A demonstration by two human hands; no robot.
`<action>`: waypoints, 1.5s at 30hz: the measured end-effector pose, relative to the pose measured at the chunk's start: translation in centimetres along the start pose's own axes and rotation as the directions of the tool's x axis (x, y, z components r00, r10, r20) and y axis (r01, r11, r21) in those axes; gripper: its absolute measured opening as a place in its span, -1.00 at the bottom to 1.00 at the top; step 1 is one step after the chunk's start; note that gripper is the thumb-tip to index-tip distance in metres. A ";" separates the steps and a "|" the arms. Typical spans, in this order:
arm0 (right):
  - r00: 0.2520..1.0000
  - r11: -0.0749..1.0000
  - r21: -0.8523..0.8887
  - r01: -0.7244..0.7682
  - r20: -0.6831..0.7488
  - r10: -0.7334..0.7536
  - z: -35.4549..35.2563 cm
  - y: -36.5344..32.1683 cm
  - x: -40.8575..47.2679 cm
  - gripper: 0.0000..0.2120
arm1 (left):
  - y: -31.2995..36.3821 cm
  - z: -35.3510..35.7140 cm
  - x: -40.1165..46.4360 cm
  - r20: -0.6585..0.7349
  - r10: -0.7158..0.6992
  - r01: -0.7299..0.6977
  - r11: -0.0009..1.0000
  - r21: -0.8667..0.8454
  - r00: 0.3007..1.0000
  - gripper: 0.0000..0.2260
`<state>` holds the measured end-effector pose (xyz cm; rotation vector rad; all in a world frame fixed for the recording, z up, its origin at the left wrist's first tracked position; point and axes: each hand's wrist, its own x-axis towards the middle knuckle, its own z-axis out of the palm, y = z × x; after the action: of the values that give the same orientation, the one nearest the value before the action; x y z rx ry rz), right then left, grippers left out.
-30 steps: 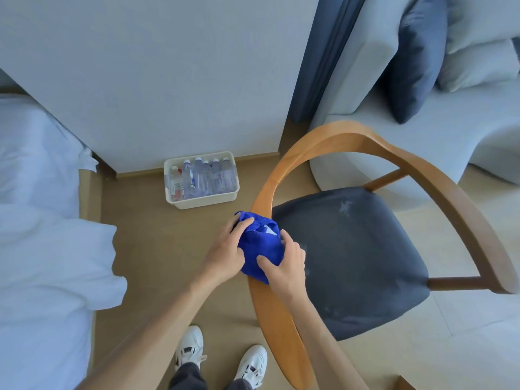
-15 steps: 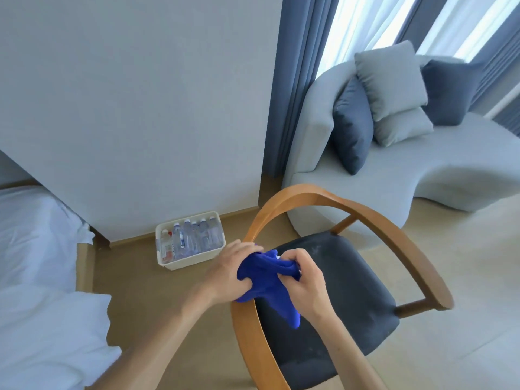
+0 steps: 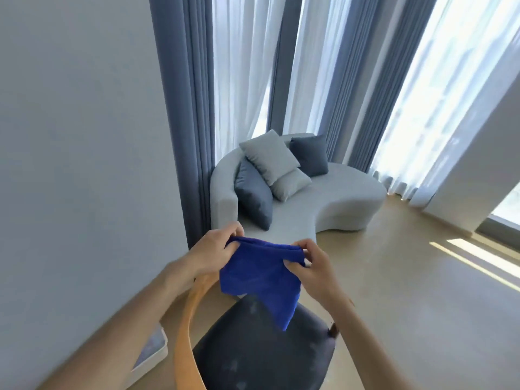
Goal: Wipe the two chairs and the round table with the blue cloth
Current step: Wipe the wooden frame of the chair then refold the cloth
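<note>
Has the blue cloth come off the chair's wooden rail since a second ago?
Yes. The blue cloth is lifted clear of the wooden rail, stretched between both hands above the seat.

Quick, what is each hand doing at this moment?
Left hand: closed, pinching one top corner of the blue cloth.
Right hand: closed, pinching the other top corner of the same cloth.
</note>
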<state>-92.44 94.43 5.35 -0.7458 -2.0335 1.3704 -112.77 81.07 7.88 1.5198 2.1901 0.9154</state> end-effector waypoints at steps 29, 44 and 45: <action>0.951 0.957 -0.283 0.063 -0.274 -0.144 -6.1 -10.2 -2.5 -0.83 | 15.7 0.5 6.8 0.040 0.685 -0.676 0.725 -0.128 0.727 -0.91; 0.856 0.978 -0.162 0.127 -0.481 -0.191 -7.7 -11.8 -2.7 -0.95 | 6.5 6.5 4.2 0.479 0.339 -0.202 0.928 -0.314 0.810 -0.70; 0.848 0.977 -0.161 0.141 -0.489 -0.203 -7.9 -11.9 -2.8 -0.90 | 5.5 7.2 4.1 0.489 0.307 -0.197 0.944 -0.263 0.816 -0.74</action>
<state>-86.42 93.49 18.61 -0.8457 -1.7182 0.8421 -106.17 88.40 6.63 1.7364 1.4867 0.6598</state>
